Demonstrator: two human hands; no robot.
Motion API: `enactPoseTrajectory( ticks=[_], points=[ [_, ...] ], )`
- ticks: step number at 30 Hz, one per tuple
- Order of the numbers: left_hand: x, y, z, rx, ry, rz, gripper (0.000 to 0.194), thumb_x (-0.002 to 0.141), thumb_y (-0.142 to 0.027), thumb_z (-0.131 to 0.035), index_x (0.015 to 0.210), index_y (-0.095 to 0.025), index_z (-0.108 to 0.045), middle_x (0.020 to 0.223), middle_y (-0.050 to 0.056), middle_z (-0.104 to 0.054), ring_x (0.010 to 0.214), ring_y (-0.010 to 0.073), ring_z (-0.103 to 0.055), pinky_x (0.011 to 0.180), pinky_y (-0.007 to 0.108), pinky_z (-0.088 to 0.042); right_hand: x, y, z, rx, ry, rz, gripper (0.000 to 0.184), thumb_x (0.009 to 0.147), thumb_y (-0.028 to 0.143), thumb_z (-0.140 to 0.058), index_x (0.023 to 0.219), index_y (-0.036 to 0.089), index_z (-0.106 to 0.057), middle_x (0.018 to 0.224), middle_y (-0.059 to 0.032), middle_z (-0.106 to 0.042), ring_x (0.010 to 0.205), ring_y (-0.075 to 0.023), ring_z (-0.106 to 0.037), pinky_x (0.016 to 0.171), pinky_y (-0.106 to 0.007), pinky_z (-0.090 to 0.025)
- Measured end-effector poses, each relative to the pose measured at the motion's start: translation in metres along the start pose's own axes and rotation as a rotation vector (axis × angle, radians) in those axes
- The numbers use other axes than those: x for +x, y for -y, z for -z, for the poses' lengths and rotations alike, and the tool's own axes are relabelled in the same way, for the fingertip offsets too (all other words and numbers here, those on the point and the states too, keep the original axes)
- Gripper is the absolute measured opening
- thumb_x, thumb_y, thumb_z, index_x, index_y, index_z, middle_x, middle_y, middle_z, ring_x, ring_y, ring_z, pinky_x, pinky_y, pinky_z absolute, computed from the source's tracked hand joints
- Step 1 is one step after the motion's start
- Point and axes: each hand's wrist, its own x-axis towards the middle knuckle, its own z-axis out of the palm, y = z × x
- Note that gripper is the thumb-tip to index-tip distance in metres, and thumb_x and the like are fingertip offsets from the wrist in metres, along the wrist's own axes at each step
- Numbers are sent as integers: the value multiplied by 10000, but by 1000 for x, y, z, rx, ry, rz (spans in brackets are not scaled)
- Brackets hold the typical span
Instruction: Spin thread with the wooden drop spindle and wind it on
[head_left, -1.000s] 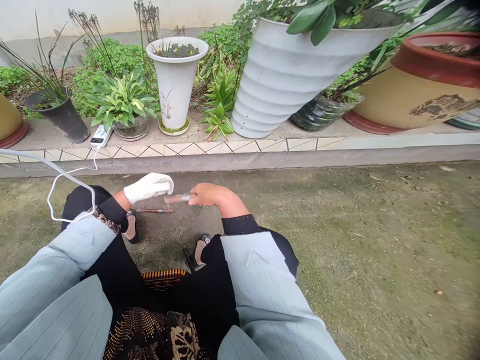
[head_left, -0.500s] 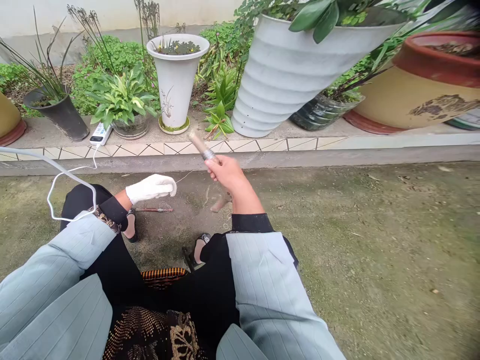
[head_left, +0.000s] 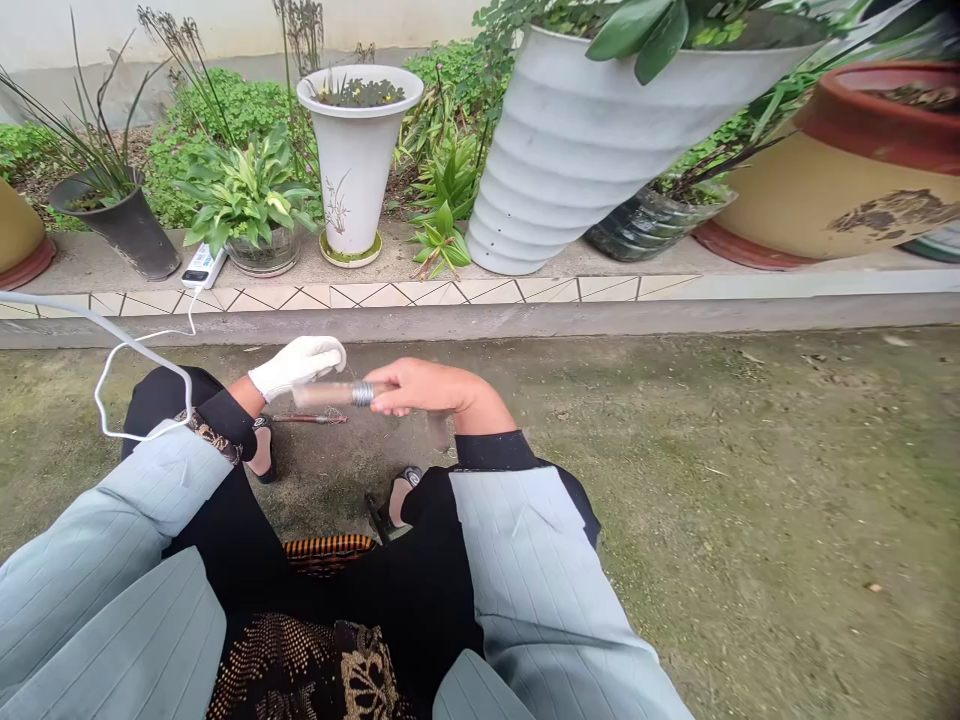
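My right hand [head_left: 424, 385], bare, is closed around a wooden stick [head_left: 319, 394] with silvery wire [head_left: 362, 393] wound about its middle. The stick lies almost level and points left, its far end blurred by motion. A second blurred wooden end [head_left: 437, 430] shows below my right wrist; whether it is the same piece I cannot tell. Just above the stick's left end is my left hand [head_left: 300, 365] in a white glove, fingers curled together. A thin wire strand shows faintly by its fingertips. On the ground beneath lies a reddish-brown rod [head_left: 307, 418] with loose wire at its end.
A tiled ledge [head_left: 420, 293] runs across the front, bearing a white flowerpot [head_left: 356, 180], a large ribbed pot [head_left: 562, 150] and several others. A power strip [head_left: 202, 267] sits there too, with a white cable [head_left: 105, 385] looping beside my left arm. Concrete ground [head_left: 712, 450] lies below.
My right hand has swung the stick from pointing up and away to nearly level, leftward and closer to the gloved hand. My left hand has shifted slightly up and left.
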Motion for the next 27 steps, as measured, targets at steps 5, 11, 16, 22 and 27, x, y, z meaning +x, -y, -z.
enactPoseTrajectory(
  ticks=[5, 11, 16, 22, 27],
  points=[
    [-4, -7, -8, 15, 183, 3, 380, 863, -475, -508, 789, -111, -590, 612, -13, -470, 517, 75, -375, 473, 183, -308, -6, -13, 21, 218, -860, 67, 296, 885, 437, -454, 893, 158, -552, 726, -19, -580, 533, -85, -482, 537, -217, -416],
    [-11, -19, -5, 53, 264, -34, 397, 853, -487, -516, 780, -108, -605, 643, 1, -515, 526, 76, -382, 498, 195, -313, 4, -31, 26, -449, -776, -534, 280, 835, 408, -570, 933, 155, -642, 876, -116, -666, 779, -205, -602, 643, -277, -403],
    [-10, -11, 0, 33, 153, -66, 347, 860, -442, -513, 785, -114, -595, 665, 4, -518, 549, 80, -400, 511, 196, -324, 11, -20, 9, -539, -139, -572, 214, 821, 345, -580, 846, 147, -656, 794, -92, -654, 689, -173, -581, 592, -269, -368],
    [-5, -2, 5, 64, -18, -40, 329, 862, -431, -500, 800, -117, -577, 593, -35, -445, 510, 73, -361, 475, 188, -289, 8, -10, 1, -247, 156, -293, 162, 776, 328, -596, 755, 167, -602, 629, 14, -559, 540, -92, -484, 532, -228, -355],
    [3, 7, 7, 108, -82, -6, 291, 858, -392, -487, 794, -125, -583, 576, -44, -428, 504, 72, -363, 473, 183, -281, 3, -5, 1, -158, 96, -128, 195, 774, 359, -587, 753, 166, -569, 626, 26, -539, 526, -80, -478, 513, -216, -361]
  ],
)
